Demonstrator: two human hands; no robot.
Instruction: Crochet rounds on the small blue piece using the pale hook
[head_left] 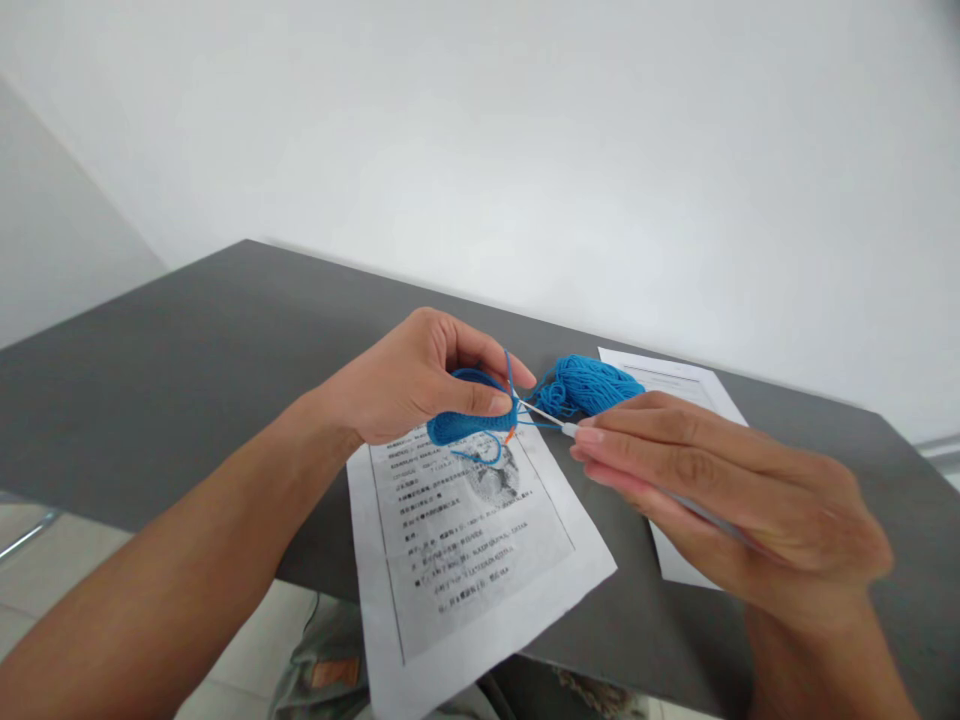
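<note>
My left hand (409, 385) is closed in a pinch on a small blue crocheted piece (466, 422), with a strand of blue yarn running over its fingers. My right hand (720, 490) is closed around a white crochet hook (551, 420), whose tip meets the crocheted piece near a small orange marker (510, 434). A ball of blue yarn (589, 385) lies on the table just behind the hook, its strand leading to the work. Both hands hover above a printed sheet (472, 550).
The grey table (187, 350) stands against a white wall. The printed sheet hangs over the table's near edge. A second white sheet (675, 385) lies to the right, partly under my right hand. Tiled floor and my lap show below the table edge.
</note>
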